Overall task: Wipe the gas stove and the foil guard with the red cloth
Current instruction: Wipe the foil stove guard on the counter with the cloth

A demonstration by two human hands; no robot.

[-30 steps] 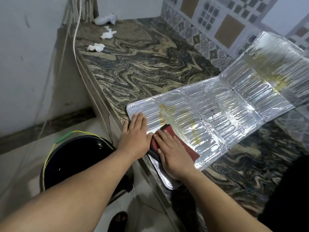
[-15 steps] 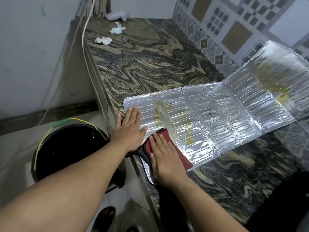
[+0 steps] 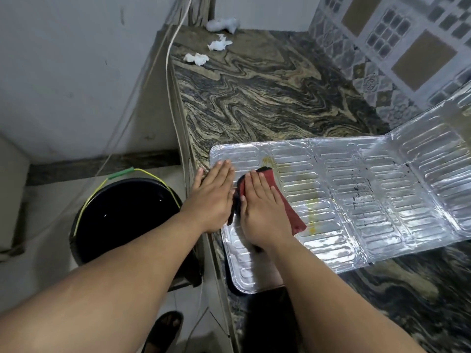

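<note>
The foil guard (image 3: 356,200), silver with embossed ribs and yellow grease streaks, lies flat on the marbled counter, and its far right panel bends upward. My right hand (image 3: 262,210) presses flat on the red cloth (image 3: 290,212), which sits on the guard's left panel. My left hand (image 3: 214,197) lies flat with fingers together on the guard's left edge, holding it down. No gas stove is in view.
The marbled counter (image 3: 267,98) runs back to a tiled wall (image 3: 382,47), with crumpled white tissues (image 3: 196,58) at its far end. A black bucket (image 3: 125,220) with a yellow-green handle stands on the floor left of the counter. A white cord (image 3: 169,72) hangs along the counter's edge.
My right hand has pushed the red cloth forward across the left panel toward the yellow stain. My left hand stays on the guard's left edge. The view has shifted.
</note>
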